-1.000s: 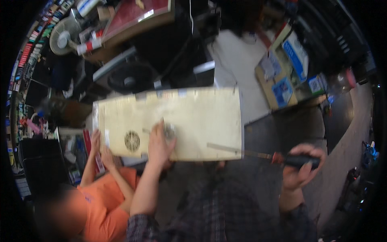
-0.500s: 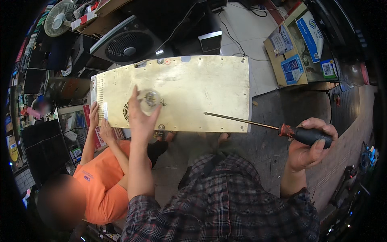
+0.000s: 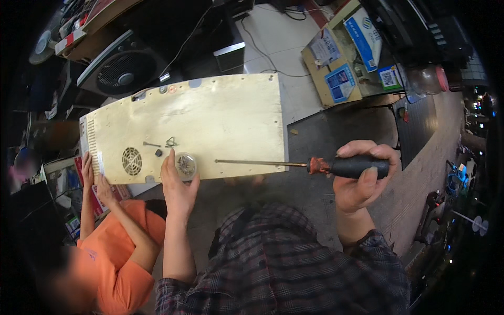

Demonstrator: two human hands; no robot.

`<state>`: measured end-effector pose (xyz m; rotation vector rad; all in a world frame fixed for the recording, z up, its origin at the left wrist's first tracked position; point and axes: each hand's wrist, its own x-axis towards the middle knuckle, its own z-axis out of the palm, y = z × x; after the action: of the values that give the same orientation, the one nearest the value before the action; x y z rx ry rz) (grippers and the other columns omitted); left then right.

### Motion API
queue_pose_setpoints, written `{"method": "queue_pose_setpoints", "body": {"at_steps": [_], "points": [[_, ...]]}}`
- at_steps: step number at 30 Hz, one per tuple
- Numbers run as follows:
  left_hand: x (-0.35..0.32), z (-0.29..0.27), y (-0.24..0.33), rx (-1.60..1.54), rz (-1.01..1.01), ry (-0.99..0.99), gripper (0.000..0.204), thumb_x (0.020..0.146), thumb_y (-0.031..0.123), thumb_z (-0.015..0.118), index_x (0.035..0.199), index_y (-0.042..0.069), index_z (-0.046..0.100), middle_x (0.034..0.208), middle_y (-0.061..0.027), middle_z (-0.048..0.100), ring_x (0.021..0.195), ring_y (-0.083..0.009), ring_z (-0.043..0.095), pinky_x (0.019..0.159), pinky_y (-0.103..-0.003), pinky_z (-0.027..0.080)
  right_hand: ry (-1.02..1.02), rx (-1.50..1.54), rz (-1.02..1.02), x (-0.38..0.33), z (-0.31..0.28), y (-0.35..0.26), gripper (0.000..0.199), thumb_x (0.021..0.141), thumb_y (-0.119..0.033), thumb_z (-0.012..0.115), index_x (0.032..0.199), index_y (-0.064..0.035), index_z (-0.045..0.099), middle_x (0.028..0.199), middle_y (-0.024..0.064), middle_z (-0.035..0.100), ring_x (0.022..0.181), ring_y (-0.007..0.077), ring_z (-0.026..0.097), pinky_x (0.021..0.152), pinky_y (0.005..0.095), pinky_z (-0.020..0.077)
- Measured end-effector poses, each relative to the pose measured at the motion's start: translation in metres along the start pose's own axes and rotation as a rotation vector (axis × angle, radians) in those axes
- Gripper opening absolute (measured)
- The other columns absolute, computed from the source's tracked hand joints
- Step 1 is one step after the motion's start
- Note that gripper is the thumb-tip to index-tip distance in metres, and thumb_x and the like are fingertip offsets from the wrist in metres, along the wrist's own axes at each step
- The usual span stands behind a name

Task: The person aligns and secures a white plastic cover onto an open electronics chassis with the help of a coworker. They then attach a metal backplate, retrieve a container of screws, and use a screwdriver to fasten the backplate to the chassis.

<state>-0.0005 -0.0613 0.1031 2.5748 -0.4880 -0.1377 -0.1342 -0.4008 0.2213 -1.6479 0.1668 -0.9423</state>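
A long pale-yellow metal panel (image 3: 231, 113) with a round vent grille (image 3: 132, 161) lies in front of me. At its near edge my left hand (image 3: 178, 191) has its fingers around a small round clear container (image 3: 186, 164) of small metal pieces that look like screws. In my right hand (image 3: 359, 186) is a screwdriver (image 3: 359, 167) with a black handle. Its long shaft points left, over the panel, and the tip appears above the surface. Beyond the container lie a small black part (image 3: 159, 153), a thin metal piece (image 3: 151, 144) and a bent dark piece (image 3: 171, 142).
To the left a person in an orange shirt (image 3: 123, 257) has both hands (image 3: 100, 184) at the panel's left end. A black boxed fan (image 3: 118, 73) stands behind it. Cables (image 3: 257, 47) cross the floor. A cabinet with papers (image 3: 336, 63) and a red-lidded jar (image 3: 428, 80) are at right.
My left hand has brought the container toward the panel's near edge, uncovering the small parts beyond it. The whole view has shifted, and my right hand still holds the screwdriver.
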Motion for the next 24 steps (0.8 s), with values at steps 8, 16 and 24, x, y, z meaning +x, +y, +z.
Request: {"method": "queue_pose_setpoints", "body": {"at_steps": [8,16,24], "points": [[0.011,0.025,0.015,-0.017,0.061,-0.02,0.092,0.083,0.012,0.084,0.16,0.002,0.036,0.148,-0.0269,0.048,0.136,-0.045,0.049,0.114,-0.049,0.044,0.043,-0.028,-0.019,-0.004,-0.018,-0.003,0.04,0.105,-0.033,0.058,0.126,-0.0058,0.038,0.1,0.0221,0.07,0.087,0.0225,0.069,0.082,0.0355,0.0588],[0.016,0.026,0.021,-0.021,0.021,-0.048,0.091,0.084,0.015,0.085,0.16,0.003,0.037,0.15,-0.0272,0.049,0.137,-0.0442,0.05,0.114,-0.048,0.044,0.087,-0.029,0.001,-0.016,-0.035,-0.001,0.038,0.105,-0.03,0.058,0.126,-0.0048,0.038,0.1,0.0233,0.07,0.087,0.023,0.069,0.084,0.037,0.0587],[0.019,0.033,0.027,-0.044,-0.003,-0.063,0.087,0.088,0.017,0.082,0.161,0.003,0.037,0.149,-0.0275,0.05,0.137,-0.0441,0.051,0.114,-0.048,0.045,0.151,-0.028,0.046,-0.033,-0.059,0.003,0.038,0.104,-0.027,0.058,0.127,-0.0047,0.038,0.102,0.0224,0.071,0.087,0.0222,0.068,0.082,0.0365,0.058]]}}
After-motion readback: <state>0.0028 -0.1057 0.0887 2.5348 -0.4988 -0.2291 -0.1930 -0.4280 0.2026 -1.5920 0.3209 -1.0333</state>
